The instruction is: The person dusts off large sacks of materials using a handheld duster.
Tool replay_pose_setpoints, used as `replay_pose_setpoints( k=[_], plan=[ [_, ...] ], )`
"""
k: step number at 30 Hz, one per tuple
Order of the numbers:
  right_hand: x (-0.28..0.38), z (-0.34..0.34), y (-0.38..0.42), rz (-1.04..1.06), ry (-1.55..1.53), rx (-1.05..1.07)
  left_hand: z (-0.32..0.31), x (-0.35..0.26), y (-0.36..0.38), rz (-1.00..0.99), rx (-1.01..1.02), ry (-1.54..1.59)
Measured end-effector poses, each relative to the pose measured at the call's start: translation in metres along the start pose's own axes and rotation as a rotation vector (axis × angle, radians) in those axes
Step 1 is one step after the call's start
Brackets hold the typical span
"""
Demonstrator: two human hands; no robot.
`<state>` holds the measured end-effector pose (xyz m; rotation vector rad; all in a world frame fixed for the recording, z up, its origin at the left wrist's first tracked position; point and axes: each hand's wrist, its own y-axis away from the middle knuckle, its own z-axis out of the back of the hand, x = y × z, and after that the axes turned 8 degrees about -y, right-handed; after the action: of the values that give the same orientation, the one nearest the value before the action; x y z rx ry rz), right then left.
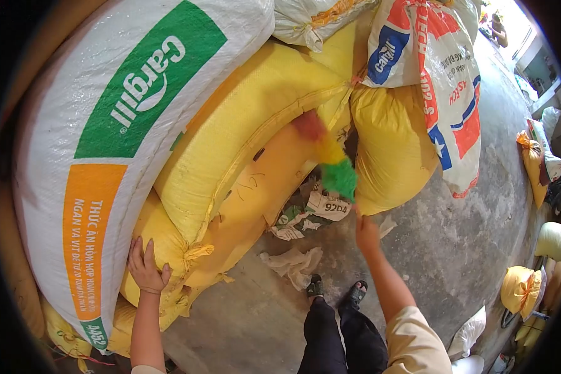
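Note:
My right hand [367, 233] is closed round the handle of a feather-style duster with red, yellow and green bands [338, 177]. Blurred by motion, the duster's head reaches up between the stacked yellow sacks. To its right bulges another yellow sack [393, 146]. My left hand [148, 267] lies with fingers spread on the tied end of a yellow sack [168, 240], beside a big white Cargill sack [115, 118]. Above the duster, a long yellow sack [249, 112] curves over the pile.
Crumpled printed sacking [315, 209] and a pale scrap [293, 262] lie on the concrete floor [442, 249] ahead of my feet. A white, red and blue sack [445, 93] hangs over the right pile. Along the right wall stand more sacks [522, 288]. Another person [498, 30] is far off.

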<state>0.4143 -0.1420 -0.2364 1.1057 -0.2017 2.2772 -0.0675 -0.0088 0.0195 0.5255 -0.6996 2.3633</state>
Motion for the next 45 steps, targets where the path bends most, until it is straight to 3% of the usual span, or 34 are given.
replay_pose_setpoints(
  k=[3,5,9,11,15,18,21,23,25,26,28,31,37,39,41,43,45],
  plan=[
    [0.040,-0.013,0.061,0.102,-0.170,0.074,0.000,-0.001,0.001,-0.001,0.003,0.002],
    [0.023,-0.039,0.089,0.104,-0.051,0.256,0.000,-0.002,-0.001,-0.008,0.002,0.001],
    [0.021,-0.046,0.100,0.201,-0.005,0.406,0.001,-0.002,-0.001,-0.018,0.002,-0.021],
    [0.025,-0.028,0.080,0.220,0.147,0.389,-0.001,-0.003,-0.001,-0.020,0.003,-0.012],
    [-0.045,-0.023,0.050,-0.203,0.127,0.046,-0.002,-0.003,0.000,-0.016,-0.001,-0.014],
    [-0.082,-0.005,0.040,-0.352,0.093,-0.129,-0.002,-0.003,0.001,-0.010,-0.002,-0.013],
    [-0.072,0.012,0.054,-0.240,0.164,-0.010,-0.002,-0.001,0.000,-0.012,0.001,-0.013],
    [-0.062,0.001,0.081,-0.053,0.065,0.133,-0.001,-0.003,0.001,-0.009,0.009,-0.011],
    [-0.041,-0.007,0.101,0.027,0.104,0.364,-0.001,-0.003,0.001,-0.005,0.012,-0.032],
    [-0.033,-0.012,0.102,0.026,0.103,0.363,-0.001,-0.004,0.000,-0.007,0.012,-0.031],
    [-0.022,-0.023,0.102,0.212,0.241,0.591,0.000,-0.005,-0.002,-0.009,0.004,-0.026],
    [-0.030,-0.030,0.060,0.183,0.386,0.506,-0.001,-0.004,0.000,-0.010,0.005,-0.029],
    [-0.077,0.032,-0.001,0.234,0.458,0.217,-0.002,-0.004,0.000,-0.015,-0.001,-0.021],
    [-0.084,0.043,0.003,-0.155,0.376,-0.016,-0.001,-0.002,0.001,-0.003,0.004,-0.022],
    [-0.078,0.052,0.015,-0.155,0.365,-0.048,-0.001,-0.002,0.001,0.032,0.008,-0.020],
    [-0.102,0.031,0.036,-0.114,0.328,0.055,0.001,-0.002,-0.001,0.010,0.014,-0.002],
    [-0.086,0.012,0.065,0.125,0.312,0.204,0.001,-0.003,-0.002,0.044,0.019,0.014]
  ],
)
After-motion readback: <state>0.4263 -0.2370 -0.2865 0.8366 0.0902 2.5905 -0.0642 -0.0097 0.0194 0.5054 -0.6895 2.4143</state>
